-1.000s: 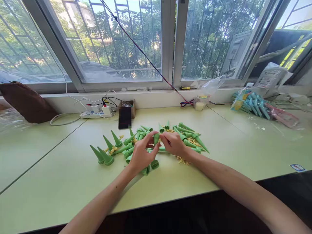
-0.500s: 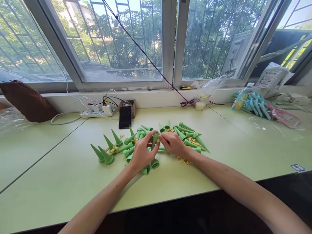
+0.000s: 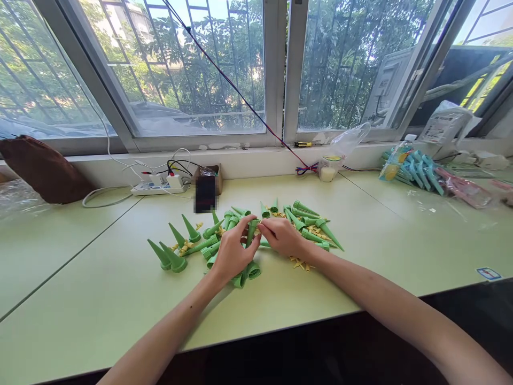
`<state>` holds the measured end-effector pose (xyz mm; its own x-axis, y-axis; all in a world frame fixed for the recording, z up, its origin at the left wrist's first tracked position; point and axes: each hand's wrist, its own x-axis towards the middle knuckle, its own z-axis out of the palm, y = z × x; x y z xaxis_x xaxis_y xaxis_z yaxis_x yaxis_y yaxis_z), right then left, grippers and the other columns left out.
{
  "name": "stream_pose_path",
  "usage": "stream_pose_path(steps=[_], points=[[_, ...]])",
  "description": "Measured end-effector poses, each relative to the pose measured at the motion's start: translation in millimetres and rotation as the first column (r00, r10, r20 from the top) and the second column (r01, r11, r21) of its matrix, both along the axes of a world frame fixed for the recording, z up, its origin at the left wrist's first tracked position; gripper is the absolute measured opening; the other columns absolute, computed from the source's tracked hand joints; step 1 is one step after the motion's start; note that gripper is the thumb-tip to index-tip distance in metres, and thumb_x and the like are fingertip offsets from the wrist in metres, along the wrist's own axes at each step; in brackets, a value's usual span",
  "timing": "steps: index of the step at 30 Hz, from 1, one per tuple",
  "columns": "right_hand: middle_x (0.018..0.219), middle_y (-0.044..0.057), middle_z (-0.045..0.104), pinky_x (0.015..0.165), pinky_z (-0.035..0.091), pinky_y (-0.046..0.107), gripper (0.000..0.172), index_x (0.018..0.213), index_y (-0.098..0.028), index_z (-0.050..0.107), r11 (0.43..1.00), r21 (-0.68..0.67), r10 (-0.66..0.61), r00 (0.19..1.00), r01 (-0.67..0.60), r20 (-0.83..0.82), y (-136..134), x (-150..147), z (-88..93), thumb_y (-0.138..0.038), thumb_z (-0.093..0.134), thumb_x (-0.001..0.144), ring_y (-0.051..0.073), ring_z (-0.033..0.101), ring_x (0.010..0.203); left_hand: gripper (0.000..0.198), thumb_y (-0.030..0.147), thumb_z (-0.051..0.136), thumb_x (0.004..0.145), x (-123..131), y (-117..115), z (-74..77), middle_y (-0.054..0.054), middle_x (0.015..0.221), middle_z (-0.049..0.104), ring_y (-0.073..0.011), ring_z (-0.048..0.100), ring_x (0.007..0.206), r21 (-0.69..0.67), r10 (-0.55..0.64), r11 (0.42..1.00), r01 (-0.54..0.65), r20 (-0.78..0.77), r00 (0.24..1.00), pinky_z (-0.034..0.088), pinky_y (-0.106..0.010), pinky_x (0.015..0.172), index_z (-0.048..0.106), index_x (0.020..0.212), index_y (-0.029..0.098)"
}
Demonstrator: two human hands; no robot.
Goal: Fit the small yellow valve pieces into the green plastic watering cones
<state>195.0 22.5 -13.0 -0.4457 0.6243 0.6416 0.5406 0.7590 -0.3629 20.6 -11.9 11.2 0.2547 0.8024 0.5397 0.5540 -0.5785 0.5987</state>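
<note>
My left hand (image 3: 234, 248) grips a green plastic cone spike (image 3: 251, 231) between thumb and fingers, its wide end up. At that wide end, my right hand (image 3: 282, 235) is closed in a pinch. Whatever its fingertips hold is too small and hidden to make out. Around and under both hands lies a loose heap of green cone spikes (image 3: 209, 251), some showing open threaded ends. To the left, several cones (image 3: 173, 258) stand on their wide ends, points up. Small yellow plastic pieces (image 3: 318, 231) are scattered among the cones at the right, with more (image 3: 300, 263) near my right wrist.
A pale green table (image 3: 120, 299) runs along the window. Toward the back stand a power strip (image 3: 154, 185), a small cardboard box (image 3: 218, 179) with a dark blurred object before it, and a plastic cup (image 3: 328, 170). Blue packaged items (image 3: 420, 168) lie at the right, a brown bag (image 3: 44, 168) at the left.
The view has shifted slightly. Both hands stay together at the same cone spike, with only a small movement of the fingers; the heap looks unchanged.
</note>
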Motion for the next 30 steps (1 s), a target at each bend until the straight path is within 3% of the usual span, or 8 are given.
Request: stream_pose_path(steps=[18,30], points=[[0.064,-0.001,0.052,0.062,0.029,0.024,0.032,0.071,-0.018,0.051,0.999,-0.034,-0.023,0.993,0.028,0.118,3.3,0.2,-0.6,-0.025,0.046,0.102,0.011,0.041,0.059,0.04,0.028,0.056,0.086,-6.3,7.3,-3.1,0.002,0.07,0.062,-0.0146,0.055,0.057,-0.065,0.006,0.998,-0.017,-0.167,0.986,0.049,-0.028,0.06,0.057,0.125,0.019],[0.066,0.001,0.059,0.062,0.027,0.025,0.033,0.071,-0.017,0.055,0.998,-0.057,-0.019,0.985,0.029,0.172,3.2,1.5,0.9,-0.027,0.048,0.102,0.012,0.045,0.06,0.04,0.029,0.056,0.086,-10.2,9.2,-1.8,0.002,0.07,0.064,-0.0181,0.061,0.063,-0.067,-0.023,0.998,0.005,-0.264,0.964,0.051,-0.03,0.067,0.058,0.125,0.019]])
